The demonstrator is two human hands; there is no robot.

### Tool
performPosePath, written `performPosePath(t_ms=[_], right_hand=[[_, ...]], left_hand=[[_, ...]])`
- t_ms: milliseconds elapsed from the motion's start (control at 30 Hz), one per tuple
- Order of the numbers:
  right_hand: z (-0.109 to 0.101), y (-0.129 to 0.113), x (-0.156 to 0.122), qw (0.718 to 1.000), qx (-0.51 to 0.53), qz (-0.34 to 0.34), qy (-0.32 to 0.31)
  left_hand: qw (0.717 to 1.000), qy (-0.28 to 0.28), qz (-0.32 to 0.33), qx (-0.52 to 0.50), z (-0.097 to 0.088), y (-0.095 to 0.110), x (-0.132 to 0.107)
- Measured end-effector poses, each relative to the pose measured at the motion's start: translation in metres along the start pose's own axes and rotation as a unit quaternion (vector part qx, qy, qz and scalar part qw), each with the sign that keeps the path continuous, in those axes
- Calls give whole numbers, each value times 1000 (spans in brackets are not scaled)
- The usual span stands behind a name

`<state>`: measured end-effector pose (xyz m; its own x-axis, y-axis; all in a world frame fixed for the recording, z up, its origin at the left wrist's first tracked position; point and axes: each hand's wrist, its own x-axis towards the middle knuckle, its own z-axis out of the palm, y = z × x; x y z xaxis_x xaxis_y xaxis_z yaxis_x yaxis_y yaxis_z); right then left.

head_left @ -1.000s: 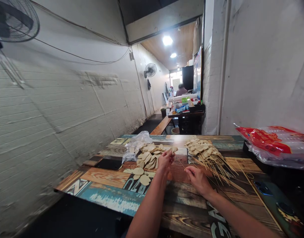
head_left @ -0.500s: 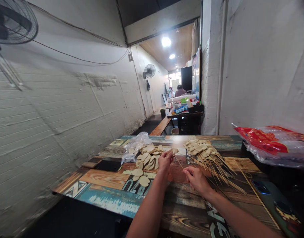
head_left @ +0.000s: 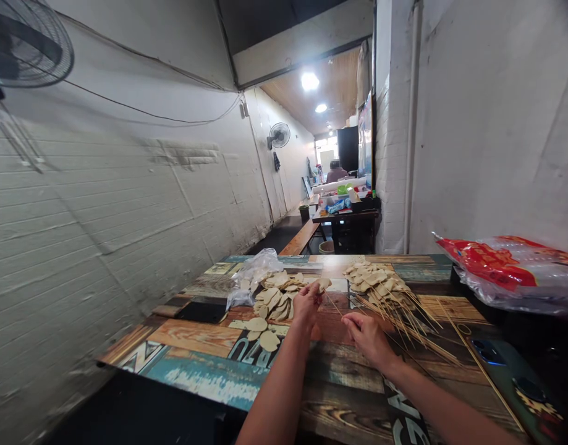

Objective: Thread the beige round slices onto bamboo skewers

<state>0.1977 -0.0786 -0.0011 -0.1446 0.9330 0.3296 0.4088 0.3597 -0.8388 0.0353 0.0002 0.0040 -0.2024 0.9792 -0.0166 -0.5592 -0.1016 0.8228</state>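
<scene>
My left hand (head_left: 308, 300) pinches a thin beige slice (head_left: 324, 284) above the middle of the table. A bamboo skewer (head_left: 334, 304) runs from that slice down to my right hand (head_left: 361, 327), whose fingers are closed on its lower end. Whether the skewer's tip is inside the slice is hidden by my left fingers. Beside my left hand lies a pile of loose slices (head_left: 275, 298), with a few single slices (head_left: 269, 340) nearer to me. To the right, slices threaded on skewers (head_left: 380, 282) lie heaped, their bare sticks pointing toward me.
A clear plastic bag (head_left: 258, 270) lies behind the loose pile, and a black flat object (head_left: 201, 311) is left of it. At right are a red-and-clear plastic package (head_left: 501, 262) and a phone (head_left: 506, 364). A person (head_left: 335, 173) sits far back beyond another table (head_left: 346, 216).
Both hands stay almost where they were, still on the slice and the skewer. The view has shifted very slightly.
</scene>
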Motion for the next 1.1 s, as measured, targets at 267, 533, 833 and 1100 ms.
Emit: performPosePath(t_ms=[267,533,833,1100], right_hand=[[0,1,0,1000,-16,-7,4],[1,1,4,999,-20,-9,24],[6,8,6,999,30,17,12],[8,4,2,998,49,38,-15]], left_hand=[[1000,-15,11,-7,3,-3,-1],[999,-25,18,35,10,-7,-9],[992,19,-93,-84,13,4,-10],[993,5,-90,-76,13,3,-12]])
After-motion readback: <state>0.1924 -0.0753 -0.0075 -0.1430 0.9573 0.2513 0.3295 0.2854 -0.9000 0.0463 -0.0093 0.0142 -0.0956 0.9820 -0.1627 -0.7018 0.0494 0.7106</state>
